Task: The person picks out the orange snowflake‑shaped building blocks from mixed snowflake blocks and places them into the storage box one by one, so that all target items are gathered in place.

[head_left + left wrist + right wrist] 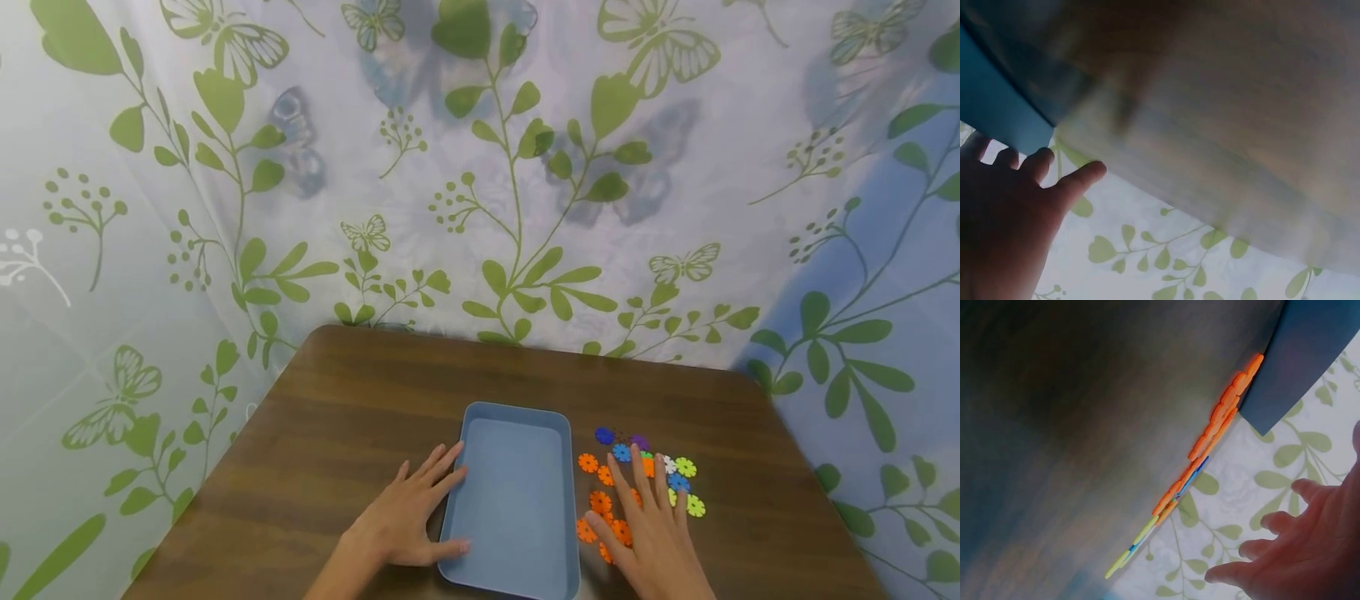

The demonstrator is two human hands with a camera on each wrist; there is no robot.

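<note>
A shallow blue-grey rectangular tray (517, 492) lies on the brown table with nothing in it. My left hand (401, 521) is at its left side, fingers spread, fingertips and thumb overlapping the rim in the head view. To the tray's right lie several flat, notched plastic discs in orange (600, 502), blue (622, 452), yellow-green (696, 506), white and purple. My right hand (656, 537) spreads its straight fingers over them and hides some. In the right wrist view the hand (1310, 540) shows apart from the row of orange discs (1216, 422).
The wood-grain table (360, 400) has rounded far corners. Behind it and at both sides hangs a pale curtain (420, 250) with green leaves and butterflies. The tray's side wall (1004, 94) stands by the fingers in the left wrist view.
</note>
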